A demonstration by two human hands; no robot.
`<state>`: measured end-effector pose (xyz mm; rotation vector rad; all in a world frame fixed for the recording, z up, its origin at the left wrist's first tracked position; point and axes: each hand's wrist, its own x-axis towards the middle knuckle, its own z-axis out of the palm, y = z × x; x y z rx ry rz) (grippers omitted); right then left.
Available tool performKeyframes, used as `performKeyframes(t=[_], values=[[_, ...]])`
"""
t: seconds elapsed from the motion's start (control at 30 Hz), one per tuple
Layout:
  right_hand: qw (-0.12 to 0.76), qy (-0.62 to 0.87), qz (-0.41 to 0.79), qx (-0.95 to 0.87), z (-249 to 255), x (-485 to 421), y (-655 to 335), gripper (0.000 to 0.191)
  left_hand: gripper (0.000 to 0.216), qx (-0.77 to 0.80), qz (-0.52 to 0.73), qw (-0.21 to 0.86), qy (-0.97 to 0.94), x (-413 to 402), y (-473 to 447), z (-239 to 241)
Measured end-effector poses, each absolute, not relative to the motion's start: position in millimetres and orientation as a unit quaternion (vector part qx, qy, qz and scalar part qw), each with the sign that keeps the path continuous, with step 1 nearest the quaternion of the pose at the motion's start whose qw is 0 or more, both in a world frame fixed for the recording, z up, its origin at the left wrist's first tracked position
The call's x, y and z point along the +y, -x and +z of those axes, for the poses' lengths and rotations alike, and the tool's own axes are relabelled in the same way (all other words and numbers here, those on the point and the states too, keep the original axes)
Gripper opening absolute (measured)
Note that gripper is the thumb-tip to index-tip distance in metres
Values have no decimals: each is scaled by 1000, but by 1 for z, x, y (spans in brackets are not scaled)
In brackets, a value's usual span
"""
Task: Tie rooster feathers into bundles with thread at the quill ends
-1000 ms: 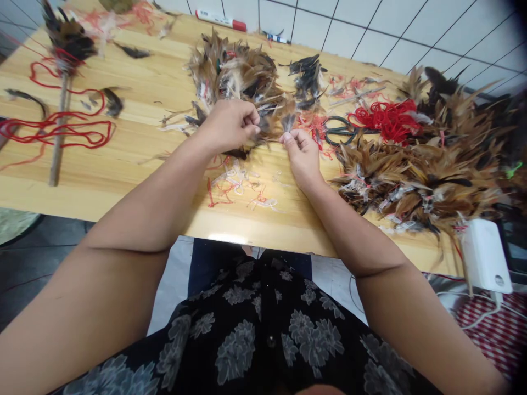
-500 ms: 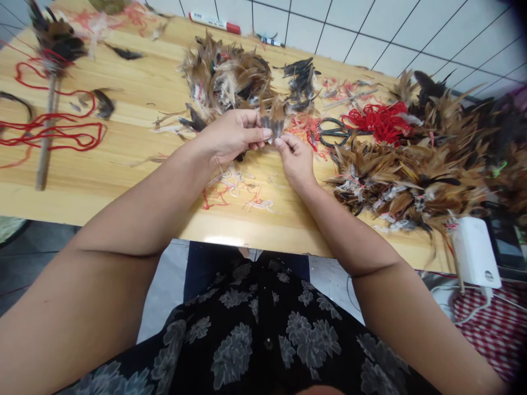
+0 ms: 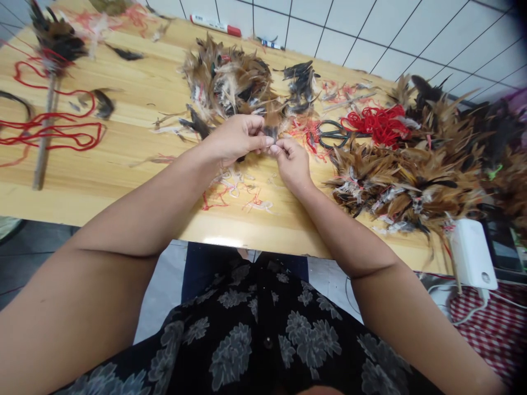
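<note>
Feather tuft [image 3: 272, 125] pinched between my left hand [image 3: 236, 137] and right hand [image 3: 291, 160], fingertips meeting, above wooden table [image 3: 135, 153], scissors [image 3: 335, 133] nearby.

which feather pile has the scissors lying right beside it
The big brown feather pile on the right; the scissors lie at its upper left edge, unlike the pile beyond the hands.

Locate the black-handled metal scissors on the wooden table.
The black-handled metal scissors lie right of centre in the head view, beyond the right hand, beside the tangled red string.
</note>
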<state>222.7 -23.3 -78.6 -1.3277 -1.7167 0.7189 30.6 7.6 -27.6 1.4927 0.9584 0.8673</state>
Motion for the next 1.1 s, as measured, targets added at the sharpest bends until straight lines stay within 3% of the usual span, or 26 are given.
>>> performKeyframes(t=[0.3, 0.73, 1.1], values=[[431, 527, 349, -644, -78, -23, -219, 54, 42, 384, 403, 602, -573, 14, -25, -28], [462, 473, 367, -655, -81, -21, -221, 69, 37, 358, 390, 713, -460, 12, -30, -23], [462, 430, 420, -653, -82, -10, -231, 82, 38, 377, 390, 632, -553, 9, -28, -23]])
